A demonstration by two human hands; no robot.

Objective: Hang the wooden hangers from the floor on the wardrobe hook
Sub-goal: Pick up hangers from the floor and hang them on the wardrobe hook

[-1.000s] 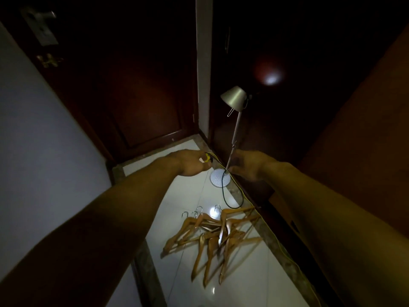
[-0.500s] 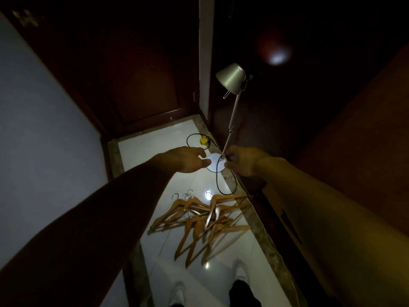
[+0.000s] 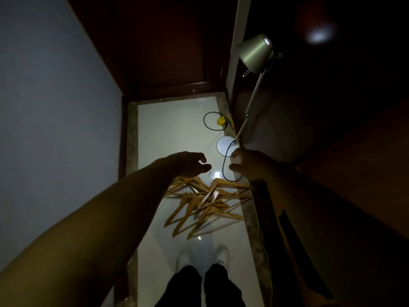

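Note:
Several wooden hangers [image 3: 205, 202] with metal hooks lie in a tangled pile on the white tiled floor [image 3: 172, 134], just ahead of my feet. My left hand [image 3: 188, 165] hovers above the pile's far left end, fingers apart and curled, holding nothing. Across from it, my right hand [image 3: 247, 165] hangs above the pile's far right end, fingers loosely curled and empty, close to a black cable. The dark wardrobe [image 3: 332, 107] rises along the right; no hook on it shows in the gloom.
A metal floor lamp [image 3: 254, 52] leans at the wardrobe, its round base [image 3: 224, 146] just beyond my hands. A black cable [image 3: 224, 169] loops from it to a yellow plug [image 3: 221, 121]. A dark door [image 3: 168, 52] closes the far end; a grey wall [image 3: 55, 107] runs left.
The view has tipped down, so my feet and the whole pile now show. Both hands have drawn back from the lamp base toward the hangers.

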